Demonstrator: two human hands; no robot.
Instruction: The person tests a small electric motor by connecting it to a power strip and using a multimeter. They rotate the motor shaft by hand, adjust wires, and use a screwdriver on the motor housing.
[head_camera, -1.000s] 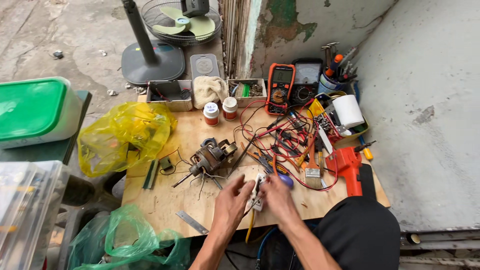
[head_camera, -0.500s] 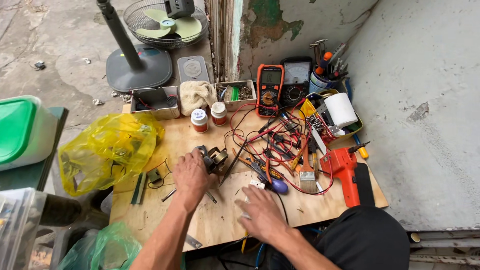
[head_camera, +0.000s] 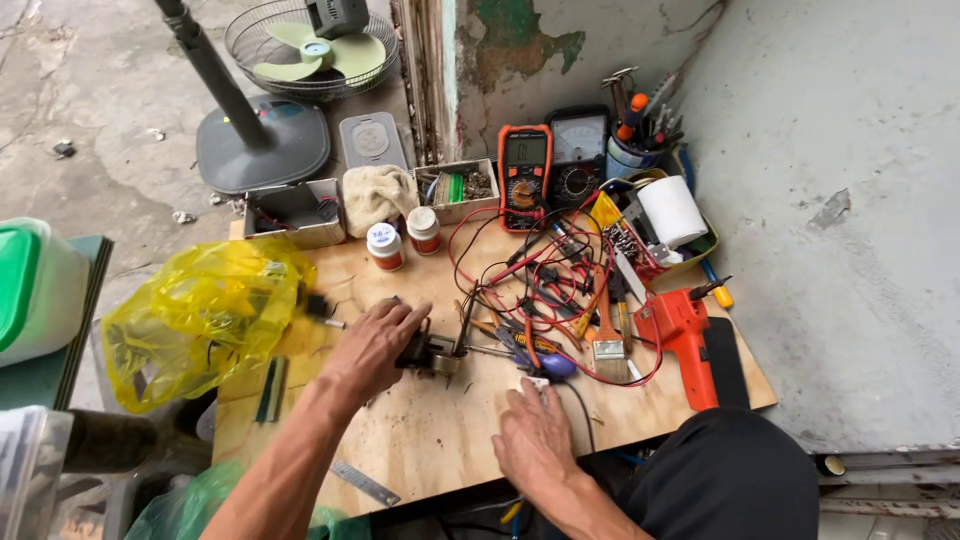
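My left hand is closed around a small dark motor part with a metal shaft, resting on the plywood board. My right hand lies flat on the board near its front edge, fingers spread, holding nothing. Just beyond its fingertips lies a blue-handled screwdriver, among tangled red and black test leads.
A yellow plastic bag sits at the board's left. Two small jars, an orange multimeter, an analog meter, a tape roll, a paintbrush and a red tool crowd the back and right. A fan lies on the floor.
My left hand reached from the front edge to the motor part and gripped it. My right hand let go of the pliers and settled flat on the board.
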